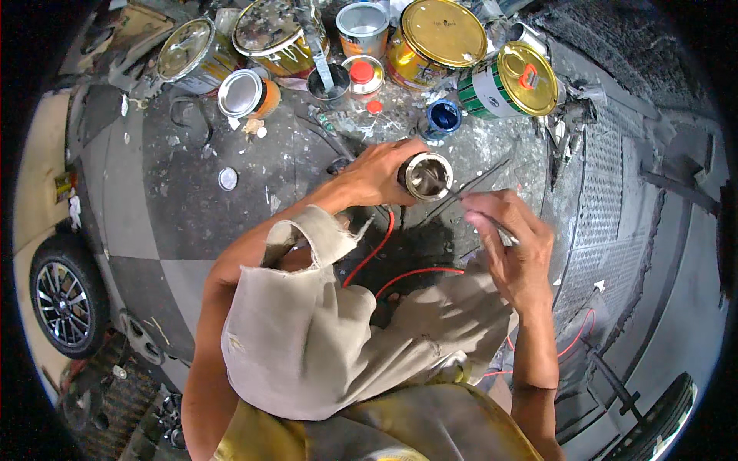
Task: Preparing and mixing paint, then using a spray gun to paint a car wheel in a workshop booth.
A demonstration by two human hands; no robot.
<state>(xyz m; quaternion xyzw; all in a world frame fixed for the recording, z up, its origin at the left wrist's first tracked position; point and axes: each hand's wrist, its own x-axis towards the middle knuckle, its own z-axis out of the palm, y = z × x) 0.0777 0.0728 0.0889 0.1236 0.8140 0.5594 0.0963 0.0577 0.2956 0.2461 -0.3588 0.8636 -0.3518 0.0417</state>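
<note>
Likely the can (408, 183) was light, stiff and slick where wet; best hold was round its wall, below the rim. Left hand (382, 170) clamped it above the floor (192, 219); right hand (516, 238) pinched what looked like a stick (455, 196) beside it.

Grey floor (184, 207), spattered with pale paint, is patched in lighter and darker tones at left. A textured grey panel (611, 177) extends along the right. A spoked wheel (64, 302) adjoins a beige surface (37, 177) at far left; the upper right is dim.
</note>
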